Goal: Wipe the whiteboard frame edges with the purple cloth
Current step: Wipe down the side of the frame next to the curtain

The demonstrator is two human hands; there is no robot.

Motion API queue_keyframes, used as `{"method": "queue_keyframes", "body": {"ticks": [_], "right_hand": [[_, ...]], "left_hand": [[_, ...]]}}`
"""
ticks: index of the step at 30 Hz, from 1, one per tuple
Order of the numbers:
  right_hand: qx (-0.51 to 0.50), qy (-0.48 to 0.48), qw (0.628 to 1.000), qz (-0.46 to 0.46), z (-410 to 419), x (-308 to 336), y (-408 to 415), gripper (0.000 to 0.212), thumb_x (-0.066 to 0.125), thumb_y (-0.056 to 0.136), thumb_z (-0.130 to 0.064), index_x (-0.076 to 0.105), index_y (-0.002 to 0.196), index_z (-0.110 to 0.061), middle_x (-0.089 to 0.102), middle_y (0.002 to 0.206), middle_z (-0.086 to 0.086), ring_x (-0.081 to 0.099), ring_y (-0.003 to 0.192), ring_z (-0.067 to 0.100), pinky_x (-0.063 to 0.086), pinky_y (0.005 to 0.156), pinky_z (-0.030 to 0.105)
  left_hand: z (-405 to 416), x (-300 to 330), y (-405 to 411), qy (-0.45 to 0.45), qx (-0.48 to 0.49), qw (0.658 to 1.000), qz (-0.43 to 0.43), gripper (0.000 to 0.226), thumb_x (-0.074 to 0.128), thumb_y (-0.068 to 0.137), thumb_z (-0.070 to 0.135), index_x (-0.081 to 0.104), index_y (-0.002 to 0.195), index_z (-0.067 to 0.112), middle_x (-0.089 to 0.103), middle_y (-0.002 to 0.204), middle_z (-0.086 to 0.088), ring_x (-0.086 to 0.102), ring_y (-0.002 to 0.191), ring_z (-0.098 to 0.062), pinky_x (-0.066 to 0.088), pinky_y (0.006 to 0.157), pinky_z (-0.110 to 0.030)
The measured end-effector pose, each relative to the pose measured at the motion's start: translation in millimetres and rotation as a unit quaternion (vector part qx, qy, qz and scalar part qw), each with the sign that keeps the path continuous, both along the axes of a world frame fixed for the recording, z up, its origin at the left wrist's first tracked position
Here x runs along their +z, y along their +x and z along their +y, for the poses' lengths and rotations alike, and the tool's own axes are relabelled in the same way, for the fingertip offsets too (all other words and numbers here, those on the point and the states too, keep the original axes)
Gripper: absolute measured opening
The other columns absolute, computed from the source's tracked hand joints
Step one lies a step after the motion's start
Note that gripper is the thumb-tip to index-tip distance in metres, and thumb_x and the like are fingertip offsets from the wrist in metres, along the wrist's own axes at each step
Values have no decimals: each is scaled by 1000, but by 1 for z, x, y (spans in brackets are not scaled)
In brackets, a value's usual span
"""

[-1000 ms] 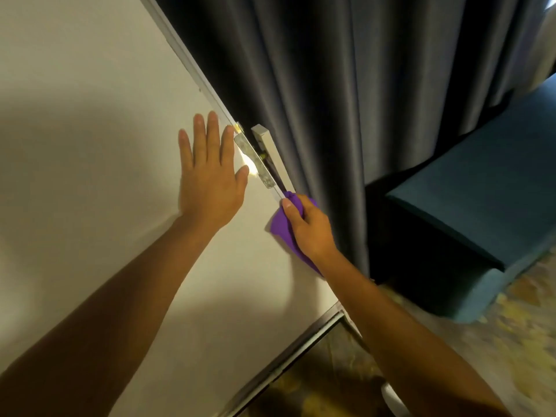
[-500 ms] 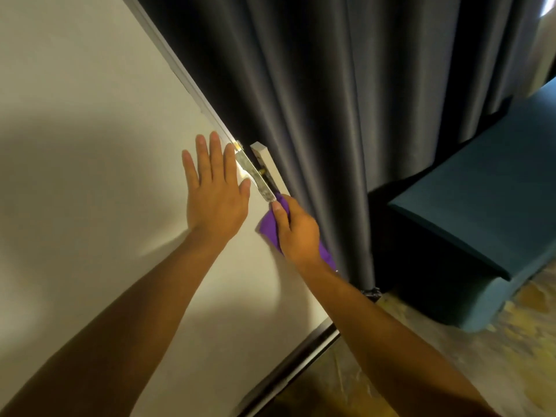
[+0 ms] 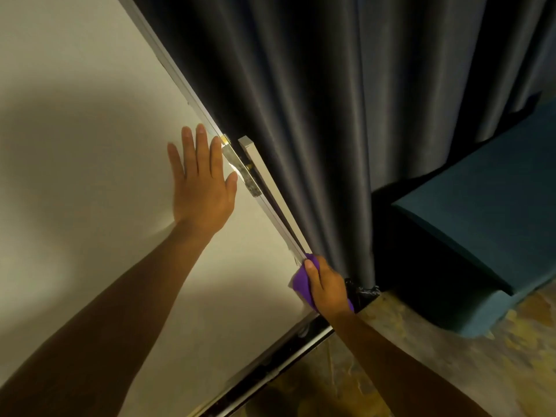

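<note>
Two bare hands work at the whiteboard (image 3: 90, 145) in the head view, which is the only view here. The left hand (image 3: 203, 188) lies flat on the white surface with its fingers (image 3: 202, 152) spread and straight, holding nothing, palm pressed to the board. Just right of its thumb runs the whiteboard frame edge (image 3: 279, 224), a pale metal strip slanting down toward the right hand, and a shiny metal bracket (image 3: 245, 173) sits on that strip right beside the thumb. A white post (image 3: 252, 155) stands just beyond the bracket, on the side away from the left hand. The right hand (image 3: 326, 284) is lower down, well apart from the left, and is closed around the purple cloth (image 3: 301, 281), pinching it onto the frame edge near the board's lower right corner; the cloth bunches out on the board side of the hand, and a small purple tip shows under the wrist. Below the right hand the bottom frame rail (image 3: 270, 365) runs along the board's lower edge. Behind the right hand hangs a dark grey curtain (image 3: 331, 115), touching the knuckles or very close; which one I cannot tell. Farther right of that hand stands a teal upholstered seat (image 3: 481, 224) on a mottled floor (image 3: 436, 356).
</note>
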State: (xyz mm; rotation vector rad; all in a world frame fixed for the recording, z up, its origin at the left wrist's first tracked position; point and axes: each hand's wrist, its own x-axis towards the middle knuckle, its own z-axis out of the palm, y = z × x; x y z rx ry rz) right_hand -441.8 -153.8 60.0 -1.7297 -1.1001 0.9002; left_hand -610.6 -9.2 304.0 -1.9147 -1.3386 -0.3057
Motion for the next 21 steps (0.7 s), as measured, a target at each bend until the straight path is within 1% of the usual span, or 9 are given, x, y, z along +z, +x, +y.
{"method": "queue_keyframes", "body": {"ticks": [2, 5, 7, 9, 12, 14, 17, 19, 21], "right_hand": [[-11, -13, 1000, 23, -8, -9, 3, 56, 15, 71, -92, 44, 85, -47, 58, 80, -14, 67, 80, 16, 62, 72, 37], [0, -38, 999, 34, -14, -12, 7, 58, 18, 77, -85, 50, 81, -37, 63, 78, -5, 67, 75, 16, 63, 74, 42], [8, -48, 998, 39, -11, 1, 7, 59, 22, 81, -80, 54, 83, -30, 64, 79, -1, 68, 76, 18, 62, 75, 41], [26, -50, 998, 29, 3, 25, 4, 59, 27, 91, -69, 60, 97, -21, 64, 86, 2, 68, 84, 22, 60, 80, 37], [22, 19, 997, 74, 36, 82, -8, 41, 43, 102, -45, 61, 114, -10, 65, 90, 7, 66, 85, 22, 58, 74, 27], [2, 89, 991, 102, 54, 126, -19, 38, 46, 102, -40, 59, 121, -10, 66, 94, 4, 66, 88, 19, 55, 73, 22], [-1, 167, 985, 40, 69, 150, -31, 35, 45, 103, -39, 58, 124, -14, 62, 97, -1, 63, 90, 18, 52, 78, 28], [28, 146, 989, 22, 61, 127, -21, 39, 44, 103, -43, 55, 128, -16, 66, 104, 3, 64, 92, 18, 58, 78, 31], [48, 88, 995, 8, 39, 79, -8, 39, 40, 102, -49, 54, 125, -20, 67, 105, 6, 66, 93, 21, 60, 76, 33]], "left_hand": [[-3, 0, 1, -8, 5, 1000, -1, 80, 1, 100, 67, -32, 154, 18, -17, 171, -14, -6, 158, -43, -13, 121, -56], [-6, 0, 4, -13, 24, 999, 19, 84, 11, 100, 67, -28, 156, 18, 1, 174, -17, 4, 159, -45, -11, 122, -57], [-9, 4, 8, -22, 38, 999, 22, 84, 13, 100, 66, -15, 162, 16, 6, 173, -18, 8, 159, -45, -10, 122, -56], [-12, 5, 11, -26, 41, 999, 13, 82, 16, 100, 64, 3, 164, 14, 9, 173, -19, 10, 159, -45, -6, 123, -57], [-16, 6, 13, -34, 44, 998, 10, 80, 18, 101, 62, 8, 163, 13, 8, 173, -19, 9, 159, -45, 4, 125, -59], [-18, 6, 14, -38, 45, 998, 10, 80, 17, 101, 61, 7, 163, 12, 7, 173, -19, 9, 159, -45, 6, 126, -59], [-17, 6, 13, -23, 49, 998, 13, 80, 15, 100, 62, 6, 163, 12, 9, 173, -19, 12, 158, -45, 8, 125, -59], [-13, 4, 11, -6, 56, 998, 27, 82, 15, 100, 64, 5, 164, 13, 11, 173, -18, 14, 158, -44, 7, 124, -58], [-9, 1, 7, 14, 59, 997, 40, 84, 15, 102, 65, -3, 164, 13, 8, 173, -17, 13, 159, -43, 5, 124, -58]]}}
